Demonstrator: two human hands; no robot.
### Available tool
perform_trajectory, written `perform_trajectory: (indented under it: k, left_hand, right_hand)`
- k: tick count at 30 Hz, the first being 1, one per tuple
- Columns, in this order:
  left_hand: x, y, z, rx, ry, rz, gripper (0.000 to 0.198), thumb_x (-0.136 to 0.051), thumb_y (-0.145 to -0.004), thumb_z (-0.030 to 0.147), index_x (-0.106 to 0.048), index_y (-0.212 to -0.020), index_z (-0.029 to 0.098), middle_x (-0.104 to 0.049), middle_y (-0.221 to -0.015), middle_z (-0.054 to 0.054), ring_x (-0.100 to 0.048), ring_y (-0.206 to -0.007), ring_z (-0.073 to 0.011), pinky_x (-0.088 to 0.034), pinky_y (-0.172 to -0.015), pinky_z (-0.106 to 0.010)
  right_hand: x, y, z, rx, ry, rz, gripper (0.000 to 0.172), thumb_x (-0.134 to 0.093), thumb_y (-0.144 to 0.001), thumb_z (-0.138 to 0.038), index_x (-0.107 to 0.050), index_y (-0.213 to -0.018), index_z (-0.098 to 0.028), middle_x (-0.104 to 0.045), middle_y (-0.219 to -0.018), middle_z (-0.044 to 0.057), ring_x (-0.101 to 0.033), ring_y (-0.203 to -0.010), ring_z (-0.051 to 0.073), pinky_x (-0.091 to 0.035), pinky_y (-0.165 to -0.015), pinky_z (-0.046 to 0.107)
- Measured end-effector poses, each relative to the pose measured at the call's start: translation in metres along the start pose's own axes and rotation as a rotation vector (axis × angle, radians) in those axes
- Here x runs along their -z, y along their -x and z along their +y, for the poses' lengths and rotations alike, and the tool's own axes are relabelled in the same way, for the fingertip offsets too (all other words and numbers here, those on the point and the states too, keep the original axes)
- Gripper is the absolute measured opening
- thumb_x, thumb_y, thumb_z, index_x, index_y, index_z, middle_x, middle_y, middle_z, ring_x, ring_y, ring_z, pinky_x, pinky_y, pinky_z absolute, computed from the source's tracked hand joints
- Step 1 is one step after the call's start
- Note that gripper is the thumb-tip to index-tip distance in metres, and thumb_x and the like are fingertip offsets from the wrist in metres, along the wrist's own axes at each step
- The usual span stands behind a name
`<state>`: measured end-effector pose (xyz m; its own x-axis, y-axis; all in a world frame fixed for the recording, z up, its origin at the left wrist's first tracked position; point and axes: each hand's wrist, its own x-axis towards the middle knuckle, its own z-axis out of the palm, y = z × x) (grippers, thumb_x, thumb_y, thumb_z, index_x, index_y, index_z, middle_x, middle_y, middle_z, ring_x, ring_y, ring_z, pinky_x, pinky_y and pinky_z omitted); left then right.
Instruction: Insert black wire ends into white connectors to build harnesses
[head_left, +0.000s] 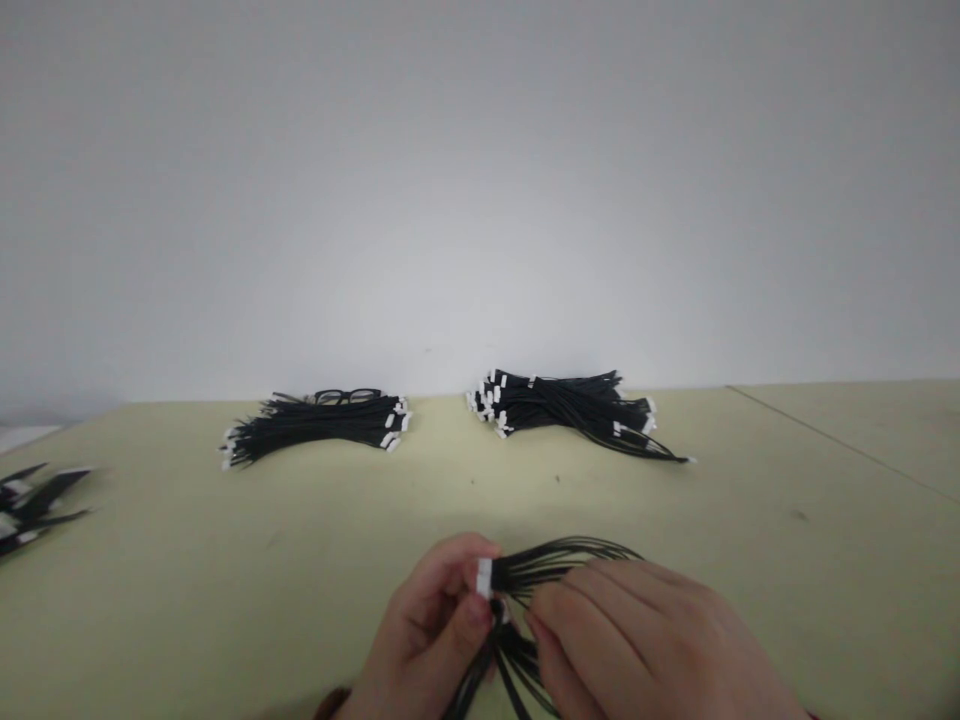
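Observation:
My left hand (427, 625) pinches a white connector (484, 578) between thumb and fingers, at the end of a bundle of thin black wires (562, 560). My right hand (630, 640) lies over the wires just beside that connector, its fingers closed on them. Loose wire ends hang down between my hands toward the table. Both hands hide part of the bundle.
Two piles of black wires with white connectors (319, 425) (559, 410) lie at the far side of the pale green table (225, 530), with black glasses (345, 396) on the left pile. More wires (30, 510) lie at the left edge, before a white wall (480, 200).

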<state>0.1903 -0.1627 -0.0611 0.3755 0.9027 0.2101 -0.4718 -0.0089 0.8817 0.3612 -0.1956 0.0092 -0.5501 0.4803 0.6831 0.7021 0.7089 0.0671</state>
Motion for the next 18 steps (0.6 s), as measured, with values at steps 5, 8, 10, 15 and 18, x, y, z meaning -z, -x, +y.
perform_trajectory:
  k: [5,8,10,15,18]
  left_hand:
    - [-0.006,0.0032,0.0071,0.004,-0.011,-0.021,0.018,-0.068,-0.08,0.032,-0.068,-0.097,0.028,-0.059,-0.072,0.001,-0.051,-0.059,-0.0075,-0.043,-0.054,-0.013]
    - [-0.0076,0.0047,0.0099,0.018,-0.018,-0.024,0.018,-0.068,-0.08,0.032,-0.068,-0.098,0.029,-0.06,-0.072,0.001,-0.051,-0.059,-0.0076,-0.043,-0.055,-0.013]
    - [-0.0071,0.0053,0.0099,0.026,-0.022,-0.017,0.019,-0.068,-0.08,0.033,-0.068,-0.098,0.028,-0.059,-0.071,0.001,-0.052,-0.059,-0.0081,-0.043,-0.054,-0.014]
    - [-0.0051,0.0052,0.0084,0.025,-0.072,-0.022,0.02,-0.067,-0.08,0.034,-0.067,-0.099,0.027,-0.059,-0.072,0.0,-0.051,-0.057,-0.0083,-0.043,-0.053,-0.015]
    - [-0.0036,0.0061,0.0073,0.022,-0.089,-0.026,0.02,-0.067,-0.08,0.034,-0.067,-0.099,0.027,-0.058,-0.072,0.0,-0.049,-0.056,-0.008,-0.042,-0.052,-0.015]
  right_hand:
    - [-0.0038,0.0017,-0.0009,0.016,0.014,0.005,0.033,-0.036,-0.091,-0.009,-0.056,-0.067,-0.019,-0.056,-0.057,-0.002,-0.053,-0.048,0.014,-0.037,-0.047,0.029]
    - [-0.0033,0.0024,-0.0014,0.004,0.026,-0.005,0.034,-0.035,-0.092,-0.009,-0.056,-0.067,-0.019,-0.056,-0.057,-0.003,-0.053,-0.047,0.014,-0.037,-0.046,0.029]
    - [-0.0024,0.0018,-0.0011,-0.002,0.021,-0.007,0.034,-0.036,-0.092,-0.009,-0.056,-0.067,-0.019,-0.057,-0.057,-0.003,-0.053,-0.047,0.014,-0.037,-0.046,0.029]
    - [-0.0025,-0.0016,-0.0018,0.0,0.014,-0.011,0.034,-0.034,-0.094,-0.012,-0.054,-0.067,-0.019,-0.056,-0.058,-0.002,-0.053,-0.048,0.014,-0.036,-0.047,0.029]
    - [-0.0053,-0.0021,-0.0041,0.008,0.042,-0.039,0.036,-0.031,-0.093,-0.008,-0.051,-0.066,-0.02,-0.055,-0.058,-0.003,-0.052,-0.048,0.014,-0.035,-0.046,0.03]
